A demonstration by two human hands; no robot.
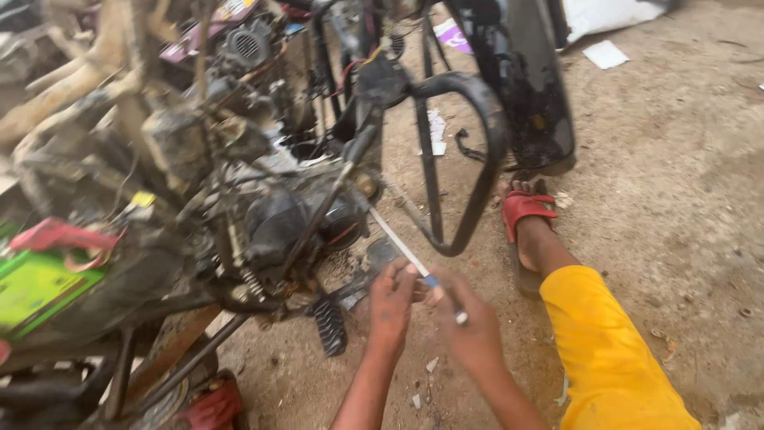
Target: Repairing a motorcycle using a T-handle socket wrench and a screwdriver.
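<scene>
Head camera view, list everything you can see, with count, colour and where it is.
Motorcycle engine: one, black and grimy, left centre.
Crash guard bar: one, black, curved, right of the engine.
Footpeg: one, black, ribbed, under the engine.
Green box: one, far left.
Paper scraps: white, on the dirt, top right.
Screwdriver: one, silver shaft, pointing at the engine.
Red sandal: one, on the foot.
Yellow trouser leg: one, lower right.
Left hand: on the screwdriver shaft.
Right hand: gripping its handle end.
</scene>
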